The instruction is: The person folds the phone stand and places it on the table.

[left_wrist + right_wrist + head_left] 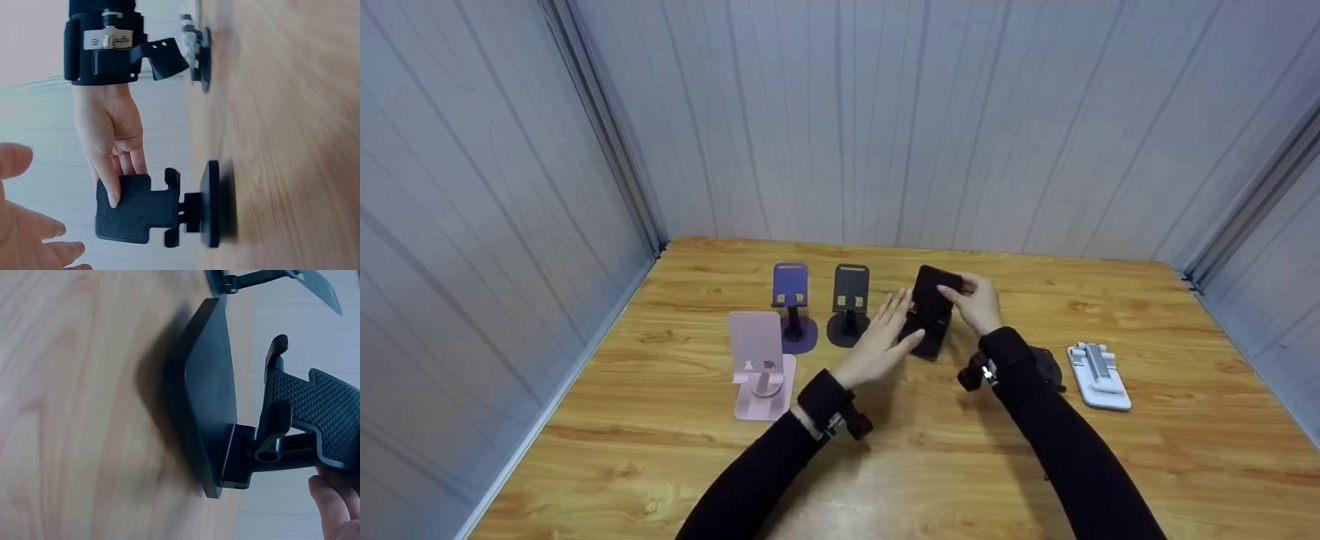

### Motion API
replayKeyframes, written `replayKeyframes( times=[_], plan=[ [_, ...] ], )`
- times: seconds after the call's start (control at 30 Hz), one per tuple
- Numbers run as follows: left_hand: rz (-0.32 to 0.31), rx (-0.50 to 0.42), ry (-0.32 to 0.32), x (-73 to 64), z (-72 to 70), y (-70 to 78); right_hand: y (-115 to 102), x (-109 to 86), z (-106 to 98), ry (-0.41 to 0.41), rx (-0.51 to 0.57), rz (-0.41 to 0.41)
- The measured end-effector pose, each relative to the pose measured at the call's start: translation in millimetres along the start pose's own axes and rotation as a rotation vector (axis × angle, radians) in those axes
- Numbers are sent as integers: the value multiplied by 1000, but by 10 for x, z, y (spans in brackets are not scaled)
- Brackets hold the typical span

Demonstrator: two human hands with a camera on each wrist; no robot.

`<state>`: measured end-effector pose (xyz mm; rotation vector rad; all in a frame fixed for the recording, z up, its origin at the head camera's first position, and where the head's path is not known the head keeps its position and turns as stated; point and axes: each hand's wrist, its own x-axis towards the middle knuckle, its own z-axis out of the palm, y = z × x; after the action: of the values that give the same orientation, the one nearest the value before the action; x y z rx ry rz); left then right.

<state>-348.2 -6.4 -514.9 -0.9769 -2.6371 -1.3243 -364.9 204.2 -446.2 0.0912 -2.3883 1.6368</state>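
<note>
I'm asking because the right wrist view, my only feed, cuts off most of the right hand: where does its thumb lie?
Observer: The left wrist view shows the thumb of the right hand on the textured face of the black phone stand.
Operator: And how is the left hand placed?
Observer: In the head view, it reaches out toward the stand's left side, its fingers straight.
Operator: What lies farthest to the right on the table?
Observer: A white phone stand, folded down, seen in the head view.
</note>
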Motion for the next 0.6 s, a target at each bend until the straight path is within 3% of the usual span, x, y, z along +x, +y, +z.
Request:
replayKeyframes(
  times=[0.1,0.27,0.37,0.5,0.6],
  plan=[
    [0,-112,25,189,215,-550,-63,-4,-61,-34,42,15],
    [-126,-304,2,243,197,-635,-126,-5,-173,-72,85,30],
    [-210,-513,-41,98,-13,-167,-147,-13,-238,-105,90,22],
    [-320,-804,-70,-173,-319,593,-186,-42,-323,-150,96,2],
    [-373,-932,-51,-205,-324,639,-226,-76,-372,-174,107,-10]
  ],
)
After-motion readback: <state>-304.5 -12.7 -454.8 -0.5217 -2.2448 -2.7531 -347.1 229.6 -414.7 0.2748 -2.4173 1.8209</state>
